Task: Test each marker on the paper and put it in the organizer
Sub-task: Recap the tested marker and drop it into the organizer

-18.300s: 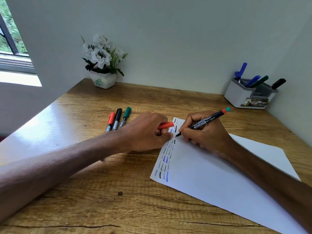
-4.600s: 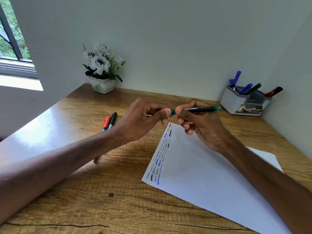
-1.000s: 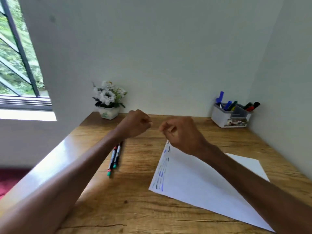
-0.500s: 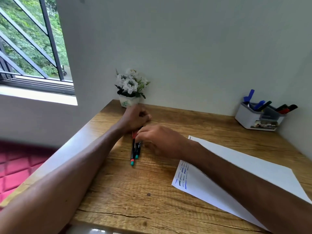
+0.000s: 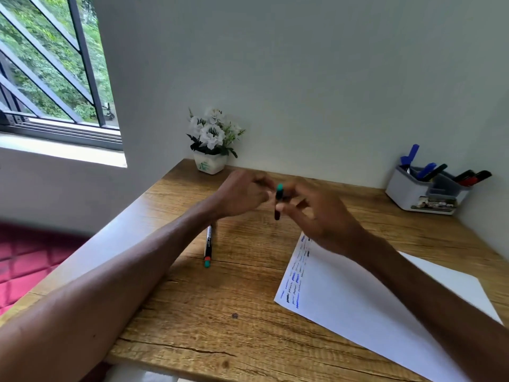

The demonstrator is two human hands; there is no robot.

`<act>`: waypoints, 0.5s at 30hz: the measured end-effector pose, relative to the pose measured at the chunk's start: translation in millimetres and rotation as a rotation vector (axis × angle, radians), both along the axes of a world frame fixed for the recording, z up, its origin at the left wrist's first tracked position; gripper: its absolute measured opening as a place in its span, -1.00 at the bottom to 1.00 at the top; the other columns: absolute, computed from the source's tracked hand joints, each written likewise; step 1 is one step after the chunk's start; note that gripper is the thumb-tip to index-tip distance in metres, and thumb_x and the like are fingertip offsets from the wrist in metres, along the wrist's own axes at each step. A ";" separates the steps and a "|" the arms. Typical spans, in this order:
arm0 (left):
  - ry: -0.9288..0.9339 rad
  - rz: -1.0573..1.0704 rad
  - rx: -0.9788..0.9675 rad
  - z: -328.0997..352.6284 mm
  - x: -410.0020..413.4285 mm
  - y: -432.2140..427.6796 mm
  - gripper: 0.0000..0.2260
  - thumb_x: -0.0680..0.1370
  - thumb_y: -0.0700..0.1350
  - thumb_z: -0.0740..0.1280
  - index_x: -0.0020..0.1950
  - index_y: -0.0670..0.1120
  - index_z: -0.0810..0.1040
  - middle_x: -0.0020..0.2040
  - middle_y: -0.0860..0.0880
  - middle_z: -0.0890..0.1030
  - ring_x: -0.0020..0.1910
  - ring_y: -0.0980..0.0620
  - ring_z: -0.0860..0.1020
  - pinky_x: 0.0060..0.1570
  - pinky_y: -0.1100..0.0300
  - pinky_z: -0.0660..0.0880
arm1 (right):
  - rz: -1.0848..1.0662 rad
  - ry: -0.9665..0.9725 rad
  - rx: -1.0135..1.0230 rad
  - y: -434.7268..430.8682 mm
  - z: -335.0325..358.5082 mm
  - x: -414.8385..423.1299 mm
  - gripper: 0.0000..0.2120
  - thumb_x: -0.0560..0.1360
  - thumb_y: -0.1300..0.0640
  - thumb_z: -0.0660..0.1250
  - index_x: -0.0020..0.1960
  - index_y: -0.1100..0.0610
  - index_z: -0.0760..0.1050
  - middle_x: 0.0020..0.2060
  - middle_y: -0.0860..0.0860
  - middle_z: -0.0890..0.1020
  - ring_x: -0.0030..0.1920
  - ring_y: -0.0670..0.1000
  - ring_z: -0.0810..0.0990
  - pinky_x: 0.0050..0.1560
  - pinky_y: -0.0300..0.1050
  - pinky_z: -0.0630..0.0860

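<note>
Now the right hand (image 5: 316, 216) pinches a black marker (image 5: 278, 201) upright above the desk (image 5: 234, 299), where it lay half a second ago beside the other marker (image 5: 208, 246), which stays left of the paper (image 5: 358, 299). The blurred left hand (image 5: 242, 194) hovers by its teal end, grip unclear. The organizer (image 5: 407, 194) sits far right.

The head camera is looking forward and down from close above the near edge of the desk (image 5: 220, 340), facing the far wall (image 5: 303, 78). It is taking in the window (image 5: 49, 64) at upper left, the organizer (image 5: 407, 191) at far right and the paper (image 5: 358, 299) at lower right, with both arms (image 5: 110, 285) stretching away from beneath the lens.
</note>
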State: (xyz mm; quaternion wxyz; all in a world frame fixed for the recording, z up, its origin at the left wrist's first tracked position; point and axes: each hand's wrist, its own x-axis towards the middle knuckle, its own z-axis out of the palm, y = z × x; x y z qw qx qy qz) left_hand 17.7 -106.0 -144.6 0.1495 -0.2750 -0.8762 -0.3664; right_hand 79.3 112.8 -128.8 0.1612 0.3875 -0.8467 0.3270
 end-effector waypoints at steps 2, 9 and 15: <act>-0.066 -0.181 0.085 2.8 8.9 15.9 -0.77 0.57 -0.25 0.41 0.20 -0.07 0.67 0.09 0.07 0.71 0.11 0.21 0.66 0.11 0.29 0.57 | -0.062 -0.083 -0.302 13.8 2.2 0.2 -0.86 0.58 0.05 0.41 0.11 0.00 0.54 -0.02 -0.07 0.72 0.02 -0.10 0.72 -0.03 -0.22 0.65; -0.270 -0.364 0.284 -5.9 13.1 27.7 -0.82 0.67 -0.21 0.30 0.16 -0.17 0.70 -0.01 -0.06 0.75 -0.06 0.04 0.67 -0.06 0.23 0.55 | -0.129 -0.322 -0.703 48.3 5.2 -7.0 -0.84 0.48 0.37 0.51 0.04 0.28 0.62 -0.11 0.19 0.76 -0.14 0.17 0.78 -0.18 0.01 0.73; -0.032 -0.191 0.149 -8.9 6.6 19.6 -0.84 0.58 -0.07 0.46 0.13 -0.04 0.74 -0.13 0.18 0.74 -0.26 0.28 0.61 -0.28 0.40 0.47 | -0.264 -0.119 -0.189 76.8 4.6 -15.9 -0.84 0.41 0.17 0.60 -0.05 -0.02 0.75 -0.21 -0.13 0.76 -0.15 -0.14 0.73 -0.07 -0.31 0.62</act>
